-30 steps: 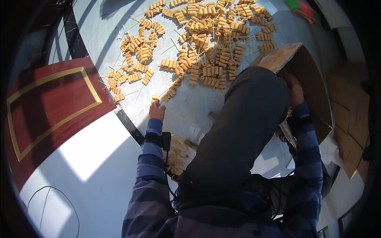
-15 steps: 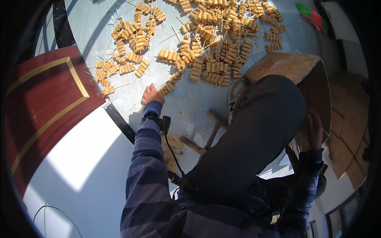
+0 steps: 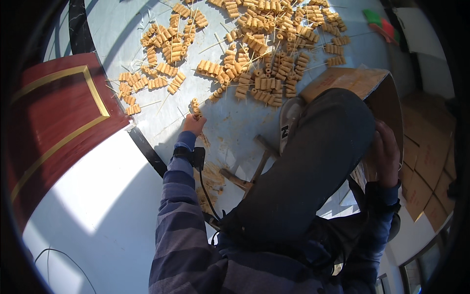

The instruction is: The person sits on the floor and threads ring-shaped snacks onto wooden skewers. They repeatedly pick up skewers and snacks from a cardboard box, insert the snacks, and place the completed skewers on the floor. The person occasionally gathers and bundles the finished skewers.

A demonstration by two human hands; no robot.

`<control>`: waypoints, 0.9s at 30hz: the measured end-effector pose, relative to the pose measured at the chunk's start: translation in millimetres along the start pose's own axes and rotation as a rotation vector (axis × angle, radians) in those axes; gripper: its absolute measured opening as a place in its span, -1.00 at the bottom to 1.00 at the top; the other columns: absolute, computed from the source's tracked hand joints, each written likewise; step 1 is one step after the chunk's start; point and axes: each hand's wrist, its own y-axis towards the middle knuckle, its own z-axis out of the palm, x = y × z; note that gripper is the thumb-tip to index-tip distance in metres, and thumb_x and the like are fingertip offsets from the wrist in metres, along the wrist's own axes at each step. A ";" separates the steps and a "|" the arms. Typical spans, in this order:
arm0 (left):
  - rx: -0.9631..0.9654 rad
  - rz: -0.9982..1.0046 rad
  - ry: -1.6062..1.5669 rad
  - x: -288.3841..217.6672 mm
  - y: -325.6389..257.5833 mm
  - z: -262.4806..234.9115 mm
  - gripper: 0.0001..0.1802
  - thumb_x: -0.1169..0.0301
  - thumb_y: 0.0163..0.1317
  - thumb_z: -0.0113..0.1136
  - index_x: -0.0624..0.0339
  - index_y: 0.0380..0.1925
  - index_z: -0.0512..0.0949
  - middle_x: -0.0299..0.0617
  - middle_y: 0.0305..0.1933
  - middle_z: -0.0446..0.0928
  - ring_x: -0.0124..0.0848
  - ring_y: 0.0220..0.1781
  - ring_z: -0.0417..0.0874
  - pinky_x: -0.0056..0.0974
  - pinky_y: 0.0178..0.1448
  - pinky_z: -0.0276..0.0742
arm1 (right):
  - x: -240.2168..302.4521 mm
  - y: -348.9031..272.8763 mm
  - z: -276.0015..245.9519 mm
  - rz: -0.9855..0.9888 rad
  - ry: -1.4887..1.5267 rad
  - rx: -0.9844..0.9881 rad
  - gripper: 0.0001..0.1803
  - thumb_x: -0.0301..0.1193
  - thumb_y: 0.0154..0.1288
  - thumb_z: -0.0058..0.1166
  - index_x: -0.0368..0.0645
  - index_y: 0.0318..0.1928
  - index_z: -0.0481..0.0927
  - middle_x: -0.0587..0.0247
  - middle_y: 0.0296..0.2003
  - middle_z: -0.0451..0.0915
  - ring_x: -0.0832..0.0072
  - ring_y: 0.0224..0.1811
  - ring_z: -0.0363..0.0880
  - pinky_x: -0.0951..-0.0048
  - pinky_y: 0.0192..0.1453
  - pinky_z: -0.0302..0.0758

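Observation:
My left hand [image 3: 195,124] is closed around a skewer of brown, hollow tube-shaped pieces [image 3: 195,107], held a little above the floor. Beyond it, many similar skewers [image 3: 268,83] lie heaped on the pale floor, with a smaller scattered group [image 3: 169,46] to the left. At the far right, my right hand [image 3: 387,156] is beside my raised knee, against the mouth of an open cardboard box [image 3: 342,81]. The knee and shadow hide most of its fingers, so whether they grip anything does not show.
A wooden stool or frame [image 3: 259,166] stands beside my shoe [image 3: 291,120]. To the left lies a dark red panel with gold trim [image 3: 58,112]. Flattened cardboard [image 3: 426,161] leans at the right. Brown crumbs [image 3: 210,183] litter the floor near my left forearm.
My left hand has lifted a skewer off the floor near the heap and drawn it slightly toward me. My right hand has risen a little along the box's side.

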 end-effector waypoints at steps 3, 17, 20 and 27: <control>0.263 -0.014 -0.686 -32.9 -28.1 -24.0 -0.66 0.18 0.30 0.16 0.27 -0.18 0.51 -0.16 -0.31 0.50 -0.27 -0.20 0.57 -0.22 -0.02 0.51 | 64.3 -1.7 -17.7 0.043 0.233 -0.044 -0.69 -0.41 0.55 -0.01 -0.21 0.19 0.58 0.10 0.16 0.57 0.36 0.23 0.53 0.34 0.34 0.42; 0.605 0.338 -0.930 -193.4 -237.2 -35.6 -0.63 0.23 0.50 0.03 0.22 0.15 0.45 -0.16 -0.09 0.55 -0.37 -0.08 0.58 -0.23 0.08 0.53 | 236.0 -52.9 102.1 -0.295 0.133 0.330 -0.65 -0.13 0.50 0.03 -0.19 -0.25 0.54 0.11 -0.49 0.60 0.12 -0.47 0.63 0.13 -0.35 0.52; 0.569 0.414 -0.892 -192.3 -254.7 -27.5 -0.64 0.29 0.51 0.05 0.24 0.18 0.42 -0.16 -0.08 0.55 -0.39 -0.07 0.57 -0.26 0.10 0.49 | 221.3 -52.0 100.9 -0.175 0.284 0.425 -0.68 -0.17 0.54 -0.05 -0.19 -0.17 0.52 0.08 -0.53 0.58 0.13 -0.48 0.65 0.17 -0.38 0.53; 0.753 0.388 -0.761 -174.7 -252.6 -19.6 -0.56 0.27 0.55 -0.03 0.24 0.31 0.34 -0.14 -0.04 0.57 -0.36 -0.03 0.59 -0.24 0.21 0.46 | 215.3 -52.7 61.7 -0.062 0.756 0.220 -0.73 -0.28 0.61 -0.10 -0.24 0.04 0.49 0.18 -0.45 0.61 0.52 -0.46 0.61 0.49 -0.35 0.51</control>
